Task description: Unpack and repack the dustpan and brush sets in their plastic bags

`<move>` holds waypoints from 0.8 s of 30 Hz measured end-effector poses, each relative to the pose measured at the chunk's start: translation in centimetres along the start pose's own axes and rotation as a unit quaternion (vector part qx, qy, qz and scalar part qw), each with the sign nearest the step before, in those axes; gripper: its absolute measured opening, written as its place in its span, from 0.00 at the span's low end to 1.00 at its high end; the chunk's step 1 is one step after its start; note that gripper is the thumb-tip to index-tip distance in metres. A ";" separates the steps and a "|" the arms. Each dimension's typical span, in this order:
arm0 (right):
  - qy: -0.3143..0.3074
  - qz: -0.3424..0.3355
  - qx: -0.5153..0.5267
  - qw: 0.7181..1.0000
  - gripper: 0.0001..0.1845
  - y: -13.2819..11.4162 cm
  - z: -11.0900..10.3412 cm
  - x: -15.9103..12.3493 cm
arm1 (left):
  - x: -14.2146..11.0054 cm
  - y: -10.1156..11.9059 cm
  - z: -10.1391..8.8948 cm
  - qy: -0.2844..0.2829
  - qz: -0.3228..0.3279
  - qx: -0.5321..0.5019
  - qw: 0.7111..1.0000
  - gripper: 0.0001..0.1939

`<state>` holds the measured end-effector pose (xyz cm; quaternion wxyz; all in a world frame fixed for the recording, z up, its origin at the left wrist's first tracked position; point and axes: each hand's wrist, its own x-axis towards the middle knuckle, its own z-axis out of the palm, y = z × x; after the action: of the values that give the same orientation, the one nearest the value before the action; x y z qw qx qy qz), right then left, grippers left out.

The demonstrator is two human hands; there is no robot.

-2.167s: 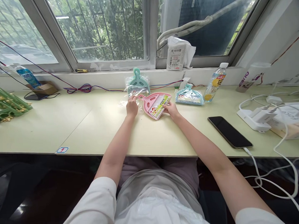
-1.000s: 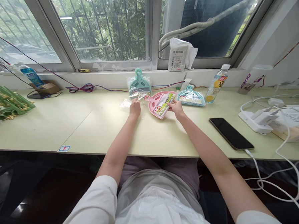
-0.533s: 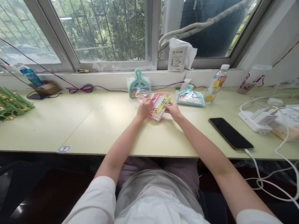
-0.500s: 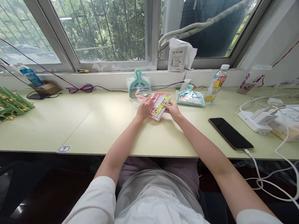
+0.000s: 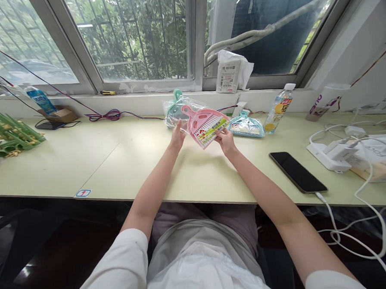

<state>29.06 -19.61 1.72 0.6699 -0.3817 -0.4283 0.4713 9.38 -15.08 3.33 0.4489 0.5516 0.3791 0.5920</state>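
A pink dustpan with a white-bristled brush and a yellow-green printed label is tilted above the table. My right hand grips its lower right edge, thumb over the label. To its left is my left hand, fingers stretched upward beside clear plastic wrapping; whether they touch the film is hard to tell. Behind the wrapping, a teal dustpan set leans at the wall, partly covered. Another teal set in plastic lies to the right of my right hand.
A drink bottle stands on the right, with a charging phone in front. Farther right are a power strip and loose cables. Green plant stalks lie at the far left, near part of another hand. A tissue pack rests on the sill.
My left hand has let go of the pink dustpan and moved left. The dustpan has turned and shifted slightly right in my right hand, its handle now showing.
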 end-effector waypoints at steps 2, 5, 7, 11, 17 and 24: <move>-0.019 -0.001 0.001 1.000 0.14 0.0 0.0 0.0 | -0.2 -0.4 0.6 -0.067 -0.030 -0.108 0.991 0.24; -0.043 -0.007 0.001 0.999 0.15 -0.1 0.3 -0.1 | -0.7 -0.7 1.4 -0.089 -0.071 -0.183 0.976 0.22; -0.046 -0.014 0.004 0.999 0.16 -0.3 0.5 -0.3 | -1.0 -0.8 1.5 -0.107 -0.098 -0.187 0.972 0.21; -0.003 -0.017 -0.003 1.000 0.14 -0.5 0.7 -0.4 | -1.3 -0.7 1.5 -0.128 -0.144 -0.167 0.967 0.17; 0.024 -0.029 0.000 0.999 0.14 -0.2 0.6 -0.3 | -1.8 -0.5 2.0 -0.167 -0.145 -0.170 0.960 0.19; 0.038 -0.042 -0.020 0.998 0.16 0.0 0.6 -0.2 | -2.5 -0.2 3.0 -0.182 -0.082 -0.162 0.966 0.27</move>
<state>28.52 -19.73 1.89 0.6969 -0.3942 -0.4277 0.4196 12.36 -17.59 2.67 0.6404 0.5374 0.2338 0.4964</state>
